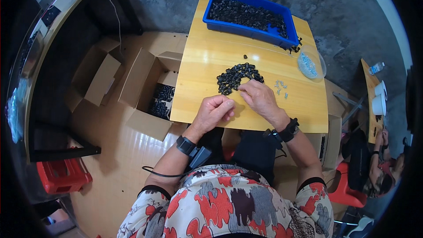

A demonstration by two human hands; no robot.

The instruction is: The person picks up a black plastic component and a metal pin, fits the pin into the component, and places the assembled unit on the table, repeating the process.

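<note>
Over the near part of the yellow table (198, 68), my left hand (214, 111) is closed, thumb against curled fingers; whatever it may hold is hidden. My right hand (260, 99) is pinched at the near edge of a pile of small black plastic parts (233, 77), and I cannot make out what sits between its fingertips. To the right of that hand lie several small silvery screw-like pieces (280, 86). One loose black part (245, 56) rests beyond the pile.
A blue tray (249, 33) full of black parts stands at the table's far edge. A clear bowl (323, 67) of small pale pieces sits at the right edge. An open carton (145, 77) with black parts stands left. Another person (379, 167) sits at a table on the right.
</note>
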